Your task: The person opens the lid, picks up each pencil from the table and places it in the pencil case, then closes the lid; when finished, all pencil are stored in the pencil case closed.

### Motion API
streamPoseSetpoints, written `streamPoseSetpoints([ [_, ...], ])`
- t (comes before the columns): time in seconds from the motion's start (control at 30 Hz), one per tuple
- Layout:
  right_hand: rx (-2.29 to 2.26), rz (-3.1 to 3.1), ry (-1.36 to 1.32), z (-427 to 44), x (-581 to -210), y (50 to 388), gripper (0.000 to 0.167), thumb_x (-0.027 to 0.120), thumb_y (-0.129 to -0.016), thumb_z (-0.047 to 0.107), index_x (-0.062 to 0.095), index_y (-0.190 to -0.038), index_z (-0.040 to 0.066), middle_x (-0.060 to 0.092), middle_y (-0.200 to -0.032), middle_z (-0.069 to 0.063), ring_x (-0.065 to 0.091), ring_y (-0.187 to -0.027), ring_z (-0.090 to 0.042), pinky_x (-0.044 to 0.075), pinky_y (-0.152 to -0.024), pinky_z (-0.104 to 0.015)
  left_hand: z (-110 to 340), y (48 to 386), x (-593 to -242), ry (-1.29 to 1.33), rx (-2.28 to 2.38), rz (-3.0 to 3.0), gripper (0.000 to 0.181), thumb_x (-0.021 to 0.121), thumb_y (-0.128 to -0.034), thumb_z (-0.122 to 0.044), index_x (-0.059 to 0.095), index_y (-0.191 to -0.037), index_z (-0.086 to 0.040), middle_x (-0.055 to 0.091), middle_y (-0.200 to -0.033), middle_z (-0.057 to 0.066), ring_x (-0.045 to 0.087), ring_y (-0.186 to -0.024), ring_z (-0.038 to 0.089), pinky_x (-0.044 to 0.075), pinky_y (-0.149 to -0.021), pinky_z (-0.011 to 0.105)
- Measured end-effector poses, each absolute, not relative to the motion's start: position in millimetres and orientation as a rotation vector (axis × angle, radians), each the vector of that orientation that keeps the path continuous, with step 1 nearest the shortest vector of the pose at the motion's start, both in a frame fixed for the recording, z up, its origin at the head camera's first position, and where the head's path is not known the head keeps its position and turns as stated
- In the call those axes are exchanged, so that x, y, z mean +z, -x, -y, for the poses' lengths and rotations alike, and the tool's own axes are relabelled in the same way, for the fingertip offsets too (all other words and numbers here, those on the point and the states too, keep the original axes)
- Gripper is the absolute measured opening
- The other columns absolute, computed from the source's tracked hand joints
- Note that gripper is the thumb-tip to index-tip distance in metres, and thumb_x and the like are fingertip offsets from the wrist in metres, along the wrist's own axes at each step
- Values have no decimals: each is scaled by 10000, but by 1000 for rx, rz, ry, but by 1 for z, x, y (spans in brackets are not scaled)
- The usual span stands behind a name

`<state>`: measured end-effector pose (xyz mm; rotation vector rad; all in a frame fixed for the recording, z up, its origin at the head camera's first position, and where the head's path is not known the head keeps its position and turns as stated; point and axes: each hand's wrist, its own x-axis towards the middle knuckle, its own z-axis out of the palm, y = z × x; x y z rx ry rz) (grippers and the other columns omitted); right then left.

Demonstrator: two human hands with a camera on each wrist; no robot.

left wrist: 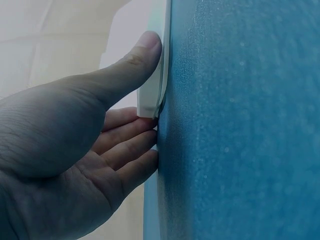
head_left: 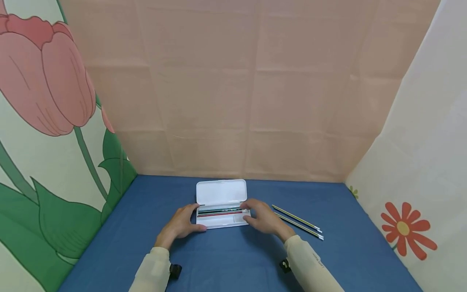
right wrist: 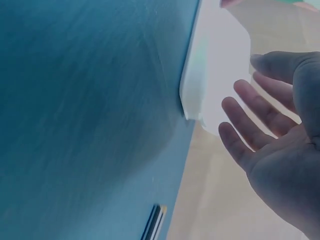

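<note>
A white case [head_left: 223, 221] lies with its lid [head_left: 221, 192] raised at the back; dark green pencils [head_left: 215, 211] and a red one [head_left: 215, 215] lie inside. The left hand [head_left: 183, 222] grips the case's left end, thumb at the front corner and fingers behind. In the left wrist view, that hand [left wrist: 85, 125] has its thumb along the case's side [left wrist: 151, 95]. Over the right end is the right hand [head_left: 266, 217], its fingers loosely bent. The right wrist view shows this hand [right wrist: 280, 120] holding nothing, fingers spread beside the white case [right wrist: 192, 90].
Several striped pencils [head_left: 297, 219] lie slanted on the blue cloth [head_left: 226, 259], right of the right hand; the ends of some [right wrist: 156, 220] show in the right wrist view. A beige backdrop [head_left: 233, 101] stands behind, with flowered sheets at both sides.
</note>
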<state>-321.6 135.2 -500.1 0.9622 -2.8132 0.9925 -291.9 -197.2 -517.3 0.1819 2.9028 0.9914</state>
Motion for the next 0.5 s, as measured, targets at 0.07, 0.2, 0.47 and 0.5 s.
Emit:
streamPoseSetpoints([
  [0.07,968,2799,-961,-143,-499,316,331,765,-1069,104,741,-1394,44,770,-1390,-114,732,-1308,-322,605,-1128,-596,197,292,-517,-182,992,-2900,966,993,-887,-333,513,-1652,10,542,-1698,279,505,-1585,522,414,-1307,726],
  [0.2,920,2778,-950,-162,-498,307,354,771,-1067,100,729,-1411,26,773,-1396,-125,744,-1301,-338,614,-1101,-603,197,292,-517,-186,996,-2900,965,993,-887,-330,513,-1650,14,546,-1694,282,510,-1579,523,416,-1304,729],
  [0.47,853,2817,-838,-205,-505,296,378,799,-1048,104,729,-1418,77,763,-1398,-122,746,-1240,-367,632,-1009,-550,197,293,-515,-196,985,-2911,971,996,-882,-340,517,-1643,25,548,-1687,290,508,-1576,529,418,-1299,730],
  [0.5,841,2824,-817,-210,-507,295,378,804,-1045,106,732,-1414,75,762,-1397,-117,747,-1237,-365,632,-1007,-545,197,292,-515,-194,986,-2911,969,996,-883,-339,517,-1643,25,546,-1688,291,506,-1577,531,418,-1298,731],
])
